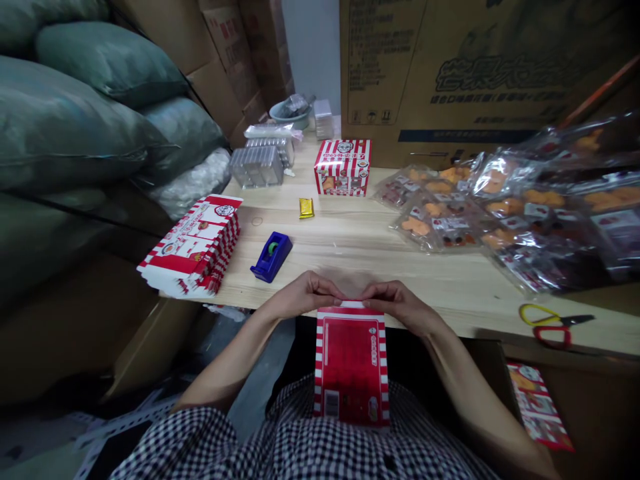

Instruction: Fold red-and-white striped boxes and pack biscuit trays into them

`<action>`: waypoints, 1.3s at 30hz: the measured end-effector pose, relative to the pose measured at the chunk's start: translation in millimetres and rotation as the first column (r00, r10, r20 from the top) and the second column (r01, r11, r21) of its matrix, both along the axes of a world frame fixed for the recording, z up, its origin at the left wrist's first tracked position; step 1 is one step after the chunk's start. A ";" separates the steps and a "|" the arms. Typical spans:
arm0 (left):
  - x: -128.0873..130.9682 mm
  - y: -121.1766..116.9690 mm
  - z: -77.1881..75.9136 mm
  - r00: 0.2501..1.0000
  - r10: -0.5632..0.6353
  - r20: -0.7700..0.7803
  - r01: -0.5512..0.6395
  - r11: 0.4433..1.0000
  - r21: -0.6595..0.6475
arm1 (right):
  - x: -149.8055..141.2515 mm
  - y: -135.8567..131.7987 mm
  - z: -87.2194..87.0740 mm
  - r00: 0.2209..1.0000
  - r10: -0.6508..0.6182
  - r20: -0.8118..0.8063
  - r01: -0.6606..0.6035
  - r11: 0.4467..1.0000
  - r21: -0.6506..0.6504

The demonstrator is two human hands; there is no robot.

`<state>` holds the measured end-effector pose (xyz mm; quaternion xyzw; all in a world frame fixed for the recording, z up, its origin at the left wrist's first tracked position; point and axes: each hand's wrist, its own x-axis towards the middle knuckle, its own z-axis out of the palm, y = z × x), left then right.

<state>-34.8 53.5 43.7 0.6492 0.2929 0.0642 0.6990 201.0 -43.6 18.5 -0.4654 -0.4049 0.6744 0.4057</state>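
Note:
A red and white striped carton (351, 367) stands upright on my lap, its red back panel facing me. My left hand (305, 295) pinches the carton's top edge from the left, fingers closed. My right hand (397, 303) pinches the same top flap from the right, fingers closed. Both hands rest at the front edge of the wooden table (360, 247).
A stack of flat striped cartons (197, 245) lies at the table's left edge, a blue tape dispenser (271, 256) beside it. A made-up striped box (343, 167) stands at the back. Clear bags of toys (505, 207) cover the right. Scissors (550, 323) lie front right. A yellow packet (306, 208) lies mid-table.

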 end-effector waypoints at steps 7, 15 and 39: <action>-18.1 -22.8 20.8 0.986 -0.093 0.140 0.087 0.995 0.047 | -7.9 -28.2 15.6 0.993 -0.111 -0.031 0.111 0.994 0.009; -28.1 -50.7 18.7 0.992 0.072 0.104 -0.091 0.978 0.187 | -19.2 -55.0 8.2 0.980 -0.193 -0.041 0.194 0.981 0.028; -10.2 -26.1 1.3 0.984 0.176 0.026 -0.176 0.984 -0.012 | 2.2 -0.3 -2.9 0.999 -0.016 -0.041 0.014 0.999 -0.029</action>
